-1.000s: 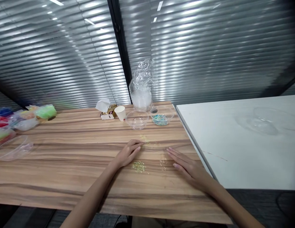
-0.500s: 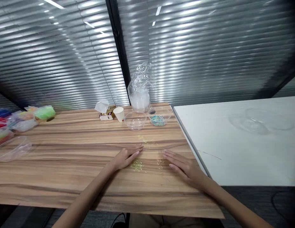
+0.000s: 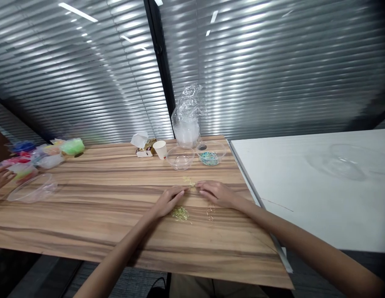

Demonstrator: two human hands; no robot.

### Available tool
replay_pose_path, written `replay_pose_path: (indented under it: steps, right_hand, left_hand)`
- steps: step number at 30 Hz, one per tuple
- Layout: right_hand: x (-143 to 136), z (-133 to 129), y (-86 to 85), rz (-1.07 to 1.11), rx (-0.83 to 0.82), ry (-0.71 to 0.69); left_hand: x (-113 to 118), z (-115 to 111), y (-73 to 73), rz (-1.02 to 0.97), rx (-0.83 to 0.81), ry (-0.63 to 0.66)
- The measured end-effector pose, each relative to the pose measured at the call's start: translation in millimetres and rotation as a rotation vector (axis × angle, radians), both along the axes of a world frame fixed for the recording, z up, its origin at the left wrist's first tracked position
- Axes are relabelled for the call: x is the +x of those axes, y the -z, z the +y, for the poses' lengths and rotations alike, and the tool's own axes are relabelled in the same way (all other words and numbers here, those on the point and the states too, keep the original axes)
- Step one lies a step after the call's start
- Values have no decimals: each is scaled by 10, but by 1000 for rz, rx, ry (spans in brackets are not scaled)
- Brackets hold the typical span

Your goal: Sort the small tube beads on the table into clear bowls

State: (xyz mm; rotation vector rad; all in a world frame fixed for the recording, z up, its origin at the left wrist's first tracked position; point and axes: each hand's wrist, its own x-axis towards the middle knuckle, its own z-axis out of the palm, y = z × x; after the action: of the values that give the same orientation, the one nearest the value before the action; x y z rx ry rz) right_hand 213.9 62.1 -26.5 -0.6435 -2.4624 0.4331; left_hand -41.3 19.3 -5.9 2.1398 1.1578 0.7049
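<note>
On the wooden table, my left hand [image 3: 168, 201] lies with its fingers stretched out, fingertips at the left edge of a scatter of small thin yellow pieces [image 3: 192, 185]. My right hand [image 3: 219, 193] reaches in from the other side, fingers extended, its tips touching or close to the same pieces. Nothing shows held in either hand. Below the left hand sits a denser heap of yellow-green pieces [image 3: 180, 213]. A few pinkish-orange slivers [image 3: 210, 212] lie below the right hand. They look like tube beads, but are too small to be sure.
Behind the hands stand a clear bowl [image 3: 180, 166], another bowl with blue-green pieces [image 3: 209, 159], a paper cup [image 3: 160, 150], a tissue pack [image 3: 145, 152] and bagged bowls [image 3: 186, 131]. Another person's hand [image 3: 2, 178] is near colourful bags [image 3: 51, 160]. A white table [image 3: 304, 215] adjoins.
My right hand has moved left and away from me to the yellow scatter, near my left fingertips. Another person's hand has come into view at far left. The view has shifted slightly.
</note>
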Motion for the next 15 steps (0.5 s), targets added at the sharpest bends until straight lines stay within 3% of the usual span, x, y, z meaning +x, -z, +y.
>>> replay_pose_path:
  steps: [5, 15]
  right_hand:
    - [-25, 35, 52, -18, 87, -45]
    - [-45, 14, 63, -50, 130, -34]
  left_hand:
    - [15, 122, 118, 36, 100, 30]
    - [112, 272, 154, 46, 184, 110]
